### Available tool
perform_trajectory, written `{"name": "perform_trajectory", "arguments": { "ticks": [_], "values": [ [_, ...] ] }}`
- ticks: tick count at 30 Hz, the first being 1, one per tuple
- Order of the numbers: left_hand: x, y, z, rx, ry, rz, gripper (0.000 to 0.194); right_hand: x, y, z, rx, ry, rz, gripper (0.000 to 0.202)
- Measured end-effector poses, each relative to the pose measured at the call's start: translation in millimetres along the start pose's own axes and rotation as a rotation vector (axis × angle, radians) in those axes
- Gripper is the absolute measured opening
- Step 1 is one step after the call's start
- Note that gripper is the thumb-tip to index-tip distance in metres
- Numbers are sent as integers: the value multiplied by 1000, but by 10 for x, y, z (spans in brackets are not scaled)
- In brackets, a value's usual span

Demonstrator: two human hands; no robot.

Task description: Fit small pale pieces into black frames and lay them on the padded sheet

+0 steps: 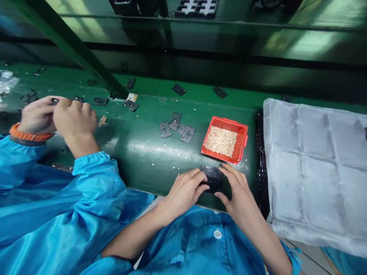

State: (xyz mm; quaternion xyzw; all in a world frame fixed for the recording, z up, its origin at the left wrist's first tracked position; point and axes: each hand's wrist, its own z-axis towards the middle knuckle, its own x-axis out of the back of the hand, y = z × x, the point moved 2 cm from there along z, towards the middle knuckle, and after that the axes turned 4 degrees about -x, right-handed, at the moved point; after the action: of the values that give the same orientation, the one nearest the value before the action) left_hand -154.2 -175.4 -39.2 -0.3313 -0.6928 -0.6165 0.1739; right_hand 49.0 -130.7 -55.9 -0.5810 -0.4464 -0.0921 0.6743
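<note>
A black plastic plate point(212, 178) lies between my two hands near the front edge of the green table. My left hand point(187, 188) grips its left side between thumb and fingers. On the other side, my right hand point(235, 187) has its fingertips at the plate's upper right corner, the thumb apart from the fingers below. Just behind the plate is a red bin point(242, 143) holding many small beige pieces point(221, 140). Several flat black parts point(177, 126) lie together left of the bin, some overlapping. Small pale bits are scattered around them.
At the left, another person's hands point(75, 118) work over the table point(140, 152). A green post point(74, 47) stands behind them. Stacked trays under a whitish cover point(315, 168) fill the right side. More black parts point(220, 92) lie along the back.
</note>
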Motion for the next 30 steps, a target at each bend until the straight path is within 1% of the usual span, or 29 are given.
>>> {"name": "perform_trajectory", "arguments": {
  "ticks": [2,4,8,9,11,15,18,21,23,26,28,30],
  "values": [
    [-118,-25,12,17,42,124,9,-85,-5,44,31,-31,-47,80],
    [-176,-55,1,22,91,164,20,-125,-13,84,40,-51,-77,82],
    [-169,-82,-12,8,161,122,52,-144,-16,124,36,-73,-60,78],
    [-154,-79,1,2,160,118,58,-147,-13,131,36,-78,-42,79],
    [-122,-69,45,-17,130,126,63,-153,-5,148,37,-91,-9,79],
    [-67,-70,154,-70,17,109,53,-156,-2,193,42,-137,42,75],
    [-42,-73,179,-91,-48,101,36,-138,-28,202,61,-144,82,73],
    [-32,-22,128,-132,-81,98,21,-107,-78,167,95,-140,115,60],
    [-24,33,68,-165,-66,98,16,-78,-118,126,123,-104,141,51],
    [-12,94,0,-208,1,143,14,-48,-154,71,166,-17,158,45],
    [-11,94,-5,-217,48,174,11,-61,-140,59,162,36,147,44],
    [-24,62,19,-200,62,185,9,-106,-97,72,128,61,156,48]
  ]
}}
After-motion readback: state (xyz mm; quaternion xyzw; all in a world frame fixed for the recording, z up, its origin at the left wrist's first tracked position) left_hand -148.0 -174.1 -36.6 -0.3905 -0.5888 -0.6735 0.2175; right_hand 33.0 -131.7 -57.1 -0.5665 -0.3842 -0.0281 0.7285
